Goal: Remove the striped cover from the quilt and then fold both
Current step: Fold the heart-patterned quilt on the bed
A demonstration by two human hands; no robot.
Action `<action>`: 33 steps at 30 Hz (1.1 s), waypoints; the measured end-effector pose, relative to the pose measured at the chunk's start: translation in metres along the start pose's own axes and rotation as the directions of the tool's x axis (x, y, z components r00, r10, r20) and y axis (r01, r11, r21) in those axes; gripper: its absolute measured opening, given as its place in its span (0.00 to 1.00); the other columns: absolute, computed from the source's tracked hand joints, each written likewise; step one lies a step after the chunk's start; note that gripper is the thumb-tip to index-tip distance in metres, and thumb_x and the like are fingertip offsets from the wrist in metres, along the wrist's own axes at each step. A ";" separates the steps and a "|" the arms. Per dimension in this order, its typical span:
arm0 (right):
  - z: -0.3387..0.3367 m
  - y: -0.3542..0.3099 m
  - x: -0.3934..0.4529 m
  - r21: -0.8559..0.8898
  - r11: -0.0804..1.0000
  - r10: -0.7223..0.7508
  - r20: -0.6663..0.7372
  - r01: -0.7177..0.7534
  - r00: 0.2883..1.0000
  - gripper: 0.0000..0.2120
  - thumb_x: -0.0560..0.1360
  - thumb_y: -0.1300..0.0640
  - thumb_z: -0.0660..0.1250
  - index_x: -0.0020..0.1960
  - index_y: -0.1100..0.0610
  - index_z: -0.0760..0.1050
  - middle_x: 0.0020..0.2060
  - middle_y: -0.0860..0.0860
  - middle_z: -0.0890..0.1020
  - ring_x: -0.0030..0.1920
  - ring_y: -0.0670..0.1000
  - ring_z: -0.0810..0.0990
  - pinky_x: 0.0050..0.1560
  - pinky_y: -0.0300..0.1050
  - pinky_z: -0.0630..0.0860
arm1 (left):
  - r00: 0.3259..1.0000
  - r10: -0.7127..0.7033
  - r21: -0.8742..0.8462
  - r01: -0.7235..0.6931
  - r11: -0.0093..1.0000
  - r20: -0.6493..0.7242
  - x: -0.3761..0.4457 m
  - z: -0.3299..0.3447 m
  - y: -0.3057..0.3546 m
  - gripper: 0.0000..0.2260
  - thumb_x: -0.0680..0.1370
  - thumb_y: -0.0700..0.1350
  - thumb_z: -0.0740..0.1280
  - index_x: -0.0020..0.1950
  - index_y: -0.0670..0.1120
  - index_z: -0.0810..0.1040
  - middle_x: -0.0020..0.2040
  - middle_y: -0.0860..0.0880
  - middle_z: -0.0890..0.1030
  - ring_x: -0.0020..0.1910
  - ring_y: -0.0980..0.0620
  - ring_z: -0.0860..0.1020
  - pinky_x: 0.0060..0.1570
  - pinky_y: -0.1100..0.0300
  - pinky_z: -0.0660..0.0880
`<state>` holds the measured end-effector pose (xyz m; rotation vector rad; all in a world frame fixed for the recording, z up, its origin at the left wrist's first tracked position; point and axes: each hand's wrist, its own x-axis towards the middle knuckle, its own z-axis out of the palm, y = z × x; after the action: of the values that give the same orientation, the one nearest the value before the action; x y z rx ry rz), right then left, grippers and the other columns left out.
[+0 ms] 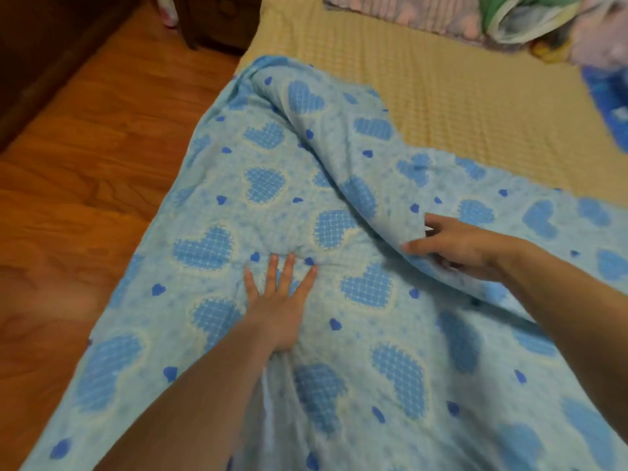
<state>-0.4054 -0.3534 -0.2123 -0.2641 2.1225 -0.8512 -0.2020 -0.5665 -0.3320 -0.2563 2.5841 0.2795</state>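
Blue cloth printed with checked hearts covers most of the view: the quilt (339, 300) lies spread over the near part of the bed (458, 96), its left edge hanging over the bed's side toward the wooden floor (102, 130). No striped fabric shows on it, so I judge the cover is already off and the work has reached the folding of the quilt. That folding looks barely begun, since only one raised fold runs from the far left corner down toward the right hand.

The left hand (282, 300) rests flat on the quilt with its fingers (289, 266) straight and spread, pressing the cloth down. The right hand (465, 246) has its fingers curled round the edge of the raised fold, thumb on the near side, holding it up off the layer below.

Still to do, as far as I can judge: finish folding the quilt and fold the cover as well.

Where the striped cover is I cannot tell. A heap of bedding (509, 15) lies at the far right of the bed, pink, green and white, but it is cut off by the frame's edge and too blurred to sort out. A strip of darker blue cloth (608, 107) at the right edge is likewise cut off. The quilt's near end runs out of view below.
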 end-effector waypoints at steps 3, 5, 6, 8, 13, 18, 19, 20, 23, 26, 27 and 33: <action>0.061 -0.009 -0.039 -0.541 0.813 -0.277 -0.039 0.213 0.960 0.09 0.66 0.57 0.66 0.46 0.51 0.74 0.40 0.47 0.81 0.42 0.52 0.80 0.39 0.47 0.75 | 0.995 0.085 -0.603 -0.097 0.792 -0.049 -0.058 -0.008 -0.031 0.36 0.68 0.48 0.65 0.76 0.59 0.61 0.80 0.52 0.55 0.79 0.50 0.54 0.76 0.43 0.54; 0.090 -0.006 -0.088 -0.716 0.620 -0.384 0.080 0.321 0.920 0.13 0.63 0.56 0.59 0.46 0.51 0.74 0.35 0.45 0.77 0.40 0.50 0.79 0.39 0.46 0.73 | 0.998 -0.043 -0.934 -0.027 0.356 -0.045 -0.118 -0.006 -0.062 0.21 0.69 0.47 0.67 0.62 0.60 0.74 0.68 0.51 0.74 0.66 0.54 0.74 0.63 0.55 0.73; 0.099 0.001 -0.114 -0.709 0.615 -0.339 0.156 0.344 0.928 0.17 0.63 0.57 0.59 0.50 0.49 0.76 0.37 0.44 0.79 0.40 0.47 0.80 0.41 0.46 0.73 | 0.992 -0.122 -0.982 0.009 0.189 -0.015 -0.148 -0.006 -0.079 0.17 0.72 0.44 0.70 0.58 0.58 0.77 0.63 0.50 0.78 0.59 0.55 0.78 0.55 0.58 0.75; 0.112 0.024 -0.153 -0.630 0.724 -0.109 0.297 0.281 0.949 0.20 0.67 0.58 0.61 0.55 0.44 0.79 0.46 0.41 0.84 0.46 0.42 0.82 0.50 0.42 0.76 | 0.972 -0.226 -0.998 0.068 0.003 0.066 -0.190 -0.001 -0.105 0.15 0.73 0.38 0.73 0.56 0.54 0.79 0.57 0.47 0.81 0.50 0.51 0.81 0.47 0.56 0.75; 0.140 0.050 -0.157 -0.359 0.933 0.002 -0.078 -0.030 0.997 0.12 0.73 0.52 0.71 0.56 0.45 0.81 0.44 0.48 0.83 0.48 0.50 0.82 0.55 0.50 0.77 | 0.943 -0.285 -0.971 0.213 0.113 0.173 -0.210 -0.010 -0.110 0.21 0.71 0.46 0.71 0.65 0.48 0.76 0.49 0.48 0.81 0.43 0.50 0.79 0.45 0.55 0.73; 0.167 -0.009 -0.091 0.489 0.864 0.215 -0.154 -0.115 0.964 0.40 0.68 0.47 0.77 0.73 0.57 0.63 0.55 0.55 0.81 0.49 0.54 0.82 0.47 0.50 0.80 | 0.923 -0.274 -0.949 0.303 0.086 0.269 -0.221 0.012 -0.110 0.33 0.64 0.52 0.69 0.70 0.49 0.72 0.52 0.48 0.81 0.37 0.53 0.77 0.40 0.58 0.72; 0.180 -0.024 -0.084 0.568 0.821 0.153 -0.124 -0.057 0.980 0.36 0.67 0.52 0.77 0.71 0.58 0.67 0.54 0.55 0.83 0.48 0.53 0.84 0.47 0.49 0.81 | 0.918 -0.293 -0.959 0.283 0.009 0.268 -0.227 0.016 -0.111 0.30 0.65 0.52 0.70 0.68 0.50 0.74 0.50 0.48 0.82 0.41 0.52 0.78 0.45 0.57 0.74; 0.197 -0.039 -0.085 0.544 0.838 0.055 -0.164 0.044 0.985 0.28 0.68 0.56 0.75 0.66 0.57 0.72 0.53 0.53 0.84 0.48 0.51 0.84 0.49 0.46 0.81 | 0.912 -0.305 -0.962 0.256 -0.093 0.272 -0.235 0.017 -0.111 0.27 0.67 0.51 0.71 0.66 0.51 0.75 0.51 0.48 0.82 0.47 0.51 0.80 0.52 0.55 0.74; 0.261 -0.069 -0.113 -0.177 0.873 -0.485 -0.228 0.454 0.844 0.13 0.72 0.62 0.66 0.56 0.57 0.77 0.50 0.52 0.81 0.49 0.52 0.79 0.50 0.40 0.72 | 0.921 -0.267 -0.880 0.138 -0.454 0.282 -0.257 0.023 -0.117 0.18 0.76 0.53 0.69 0.64 0.51 0.75 0.61 0.45 0.81 0.61 0.45 0.79 0.66 0.45 0.71; 0.316 -0.032 -0.150 -0.510 0.536 -0.728 0.124 0.672 0.675 0.27 0.67 0.65 0.67 0.67 0.60 0.74 0.63 0.57 0.78 0.60 0.60 0.75 0.67 0.51 0.70 | 0.932 -0.226 -0.804 0.104 -0.586 0.285 -0.271 0.026 -0.110 0.34 0.64 0.61 0.78 0.67 0.56 0.73 0.64 0.46 0.81 0.63 0.45 0.79 0.66 0.42 0.71; 0.320 -0.008 -0.160 -0.499 0.540 -0.718 0.146 0.677 0.680 0.31 0.67 0.66 0.68 0.71 0.59 0.71 0.67 0.57 0.76 0.65 0.57 0.72 0.71 0.49 0.64 | 0.924 -0.233 -0.803 0.115 -0.585 0.302 -0.270 0.030 -0.106 0.36 0.62 0.61 0.79 0.67 0.55 0.72 0.64 0.47 0.80 0.64 0.46 0.78 0.65 0.43 0.71; 0.218 0.116 -0.210 0.476 0.879 0.364 -0.619 -0.037 0.696 0.06 0.77 0.61 0.66 0.52 0.53 0.75 0.51 0.58 0.80 0.44 0.53 0.78 0.46 0.51 0.80 | 0.838 -0.328 -0.738 0.124 -0.664 0.436 -0.232 0.037 -0.091 0.21 0.80 0.57 0.64 0.69 0.50 0.73 0.64 0.48 0.78 0.64 0.49 0.76 0.64 0.52 0.71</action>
<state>-0.0935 -0.2774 -0.2546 0.6346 2.4762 -1.4093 0.0333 -0.6159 -0.2558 -1.6932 0.9029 2.4954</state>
